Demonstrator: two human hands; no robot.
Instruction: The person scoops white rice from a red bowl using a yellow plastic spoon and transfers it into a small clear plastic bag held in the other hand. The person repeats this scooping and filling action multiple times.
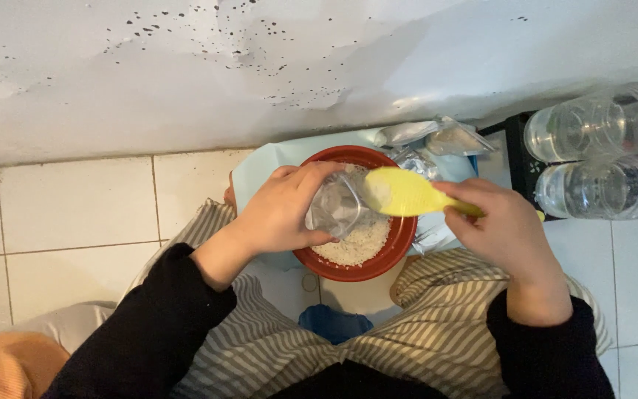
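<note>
Overhead, left to right: left hand (278, 214) wraps a clear cup (336, 207), tipped over the red bowl (393, 255) of white grains. Yellow paddle (407, 193) — long axis roughly level, blade at the cup's mouth — is pinched at its handle by the right hand (500, 225). Clear jars (599, 155) lie further right, apart.

We see a white wall (186, 81) flecked with dark spots, and below that wall pale floor tiles (75, 214) with thin grout lines, while a black rack (520, 159) stands at the wall's right foot.
</note>
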